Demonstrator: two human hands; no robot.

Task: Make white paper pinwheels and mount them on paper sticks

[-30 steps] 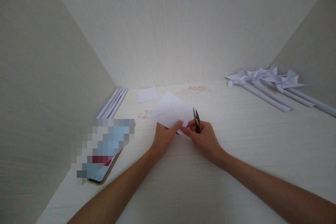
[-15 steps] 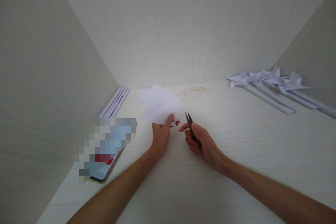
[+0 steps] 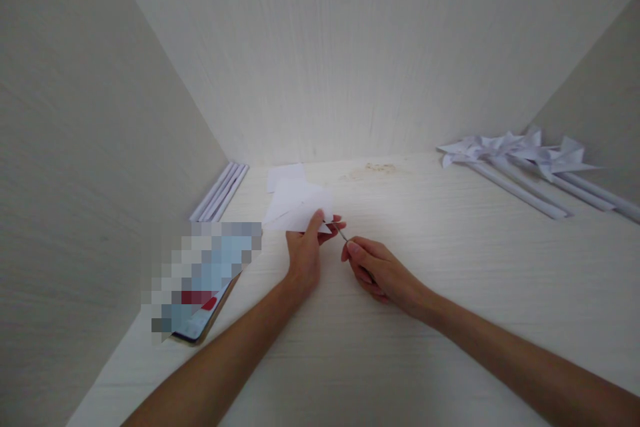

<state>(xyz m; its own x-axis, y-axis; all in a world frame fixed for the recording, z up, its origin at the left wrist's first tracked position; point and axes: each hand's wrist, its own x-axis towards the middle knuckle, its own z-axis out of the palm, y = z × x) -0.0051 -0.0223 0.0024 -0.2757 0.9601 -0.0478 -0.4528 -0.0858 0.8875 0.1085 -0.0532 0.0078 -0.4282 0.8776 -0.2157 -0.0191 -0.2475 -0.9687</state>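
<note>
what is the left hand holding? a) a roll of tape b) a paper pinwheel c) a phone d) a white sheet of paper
d: the left hand pinches a white paper at its near edge, while the right hand brings small snips up to it; the phone lies off to the left and the pinwheels far right.

Both hands (image 3: 305, 255) closed, nearly touching

Both forearms are bare up to the frame's edge, with no sleeve showing. The left hand (image 3: 303, 255) and right hand (image 3: 381, 271) wear no gloves, rings or watch; red polish colours the left fingernails.
</note>
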